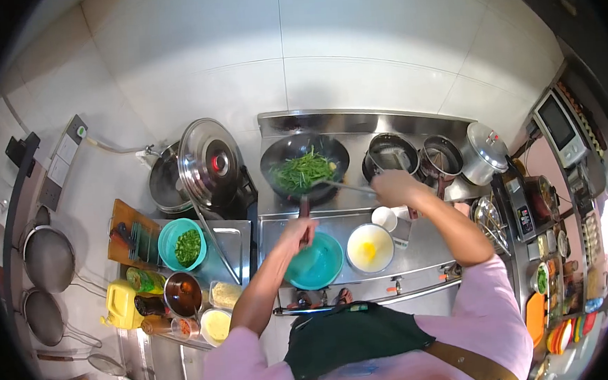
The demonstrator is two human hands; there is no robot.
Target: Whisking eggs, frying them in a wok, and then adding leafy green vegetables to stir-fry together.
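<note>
My left hand (297, 233) grips the handle (304, 209) of a dark wok (334, 145) on the stove. A heap of chopped leafy greens (305, 170) fills the middle of the wok. My right hand (397, 187) is closed around the end of a long metal cooking utensil (351, 187), whose head reaches into the greens and is partly hidden. Just below my left hand is a teal bowl (316, 267), which looks bare inside. Beside it stands a white bowl (357, 241) with yellow egg in it. A small white cup (384, 218) stands near my right forearm.
Two saucepans (440, 153) and a lidded steel pot (485, 153) line the stove's right. To the left are a large steel lid (204, 144), a turquoise bowl (163, 240) of chopped greens, a brown sauce bowl (178, 307) and a yellow jug (120, 305). Strainers (49, 258) hang far left.
</note>
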